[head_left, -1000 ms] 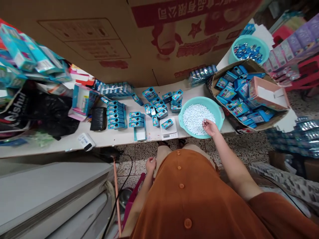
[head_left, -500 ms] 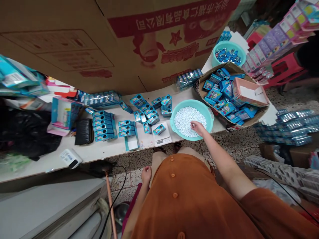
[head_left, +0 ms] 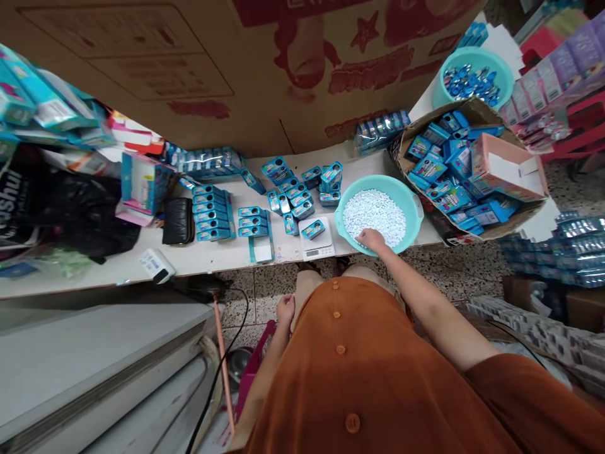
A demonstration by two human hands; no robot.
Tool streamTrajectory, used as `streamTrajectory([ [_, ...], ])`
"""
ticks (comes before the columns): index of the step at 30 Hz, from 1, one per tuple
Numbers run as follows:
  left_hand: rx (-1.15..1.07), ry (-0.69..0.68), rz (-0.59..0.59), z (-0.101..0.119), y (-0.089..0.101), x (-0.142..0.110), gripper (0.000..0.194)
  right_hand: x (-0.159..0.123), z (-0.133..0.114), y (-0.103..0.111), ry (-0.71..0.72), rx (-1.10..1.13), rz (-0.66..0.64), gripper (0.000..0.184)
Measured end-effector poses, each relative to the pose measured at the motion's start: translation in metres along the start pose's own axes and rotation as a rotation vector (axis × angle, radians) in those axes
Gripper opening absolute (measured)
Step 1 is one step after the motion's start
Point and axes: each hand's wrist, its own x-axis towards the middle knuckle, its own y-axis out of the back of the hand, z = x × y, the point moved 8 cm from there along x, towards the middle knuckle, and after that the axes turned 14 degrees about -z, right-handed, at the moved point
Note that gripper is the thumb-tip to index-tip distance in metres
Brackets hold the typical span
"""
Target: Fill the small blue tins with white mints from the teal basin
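Note:
My right hand [head_left: 371, 241] is inside the near rim of a turquoise basin [head_left: 416, 217], with its fingers closed at the edge of a heap of small white candies [head_left: 378, 211]. What lies between the fingertips is hidden. Left of the basin, a small blue box [head_left: 312, 229] with a dark round spot lies on a white digital scale [head_left: 317, 253]. Several similar boxes [head_left: 300, 202] stand loosely behind the scale. My left hand [head_left: 286, 310] hangs beside my thigh, below the table edge. Its fingers are curled in, and nothing shows in them.
A carton [head_left: 539, 217] of blue boxes stands right of the basin, a second basin [head_left: 505, 72] with blue pieces behind it. A large cardboard box [head_left: 255, 120] walls off the back. Left are rows of blue boxes [head_left: 212, 214], a black wallet [head_left: 178, 221] and a white device [head_left: 155, 265].
My right hand has moved from the middle of the candy heap toward the basin's near rim, fingers lower. The camera view has shifted. My left hand stays by my thigh.

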Motion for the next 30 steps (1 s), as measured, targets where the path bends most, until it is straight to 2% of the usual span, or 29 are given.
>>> streamTrajectory([
  [6, -0.002, 0.001, -0.006, 0.005, 0.001, 0.0, 0.022, 0.003, 0.001, 0.0, 0.012, 0.071, 0.016, 0.014],
  [10, -0.008, -0.003, -0.014, 0.007, 0.002, -0.001, 0.023, 0.002, 0.011, 0.011, 0.098, 0.296, 0.145, 0.015],
  [12, -0.015, -0.004, -0.016, 0.006, 0.003, -0.002, 0.023, 0.0, 0.019, 0.016, 0.133, 0.383, 0.189, 0.017],
  [20, -0.058, -0.008, -0.029, 0.006, 0.002, -0.001, 0.025, -0.012, 0.039, 0.028, 0.215, 0.594, 0.221, 0.036],
  [24, -0.07, -0.016, -0.039, 0.007, 0.003, 0.0, 0.025, -0.015, 0.037, 0.025, 0.205, 0.638, 0.205, 0.038],
  [30, -0.064, -0.005, -0.014, 0.006, 0.008, -0.002, 0.024, -0.014, 0.016, 0.024, 0.238, 0.528, 0.22, 0.032],
])
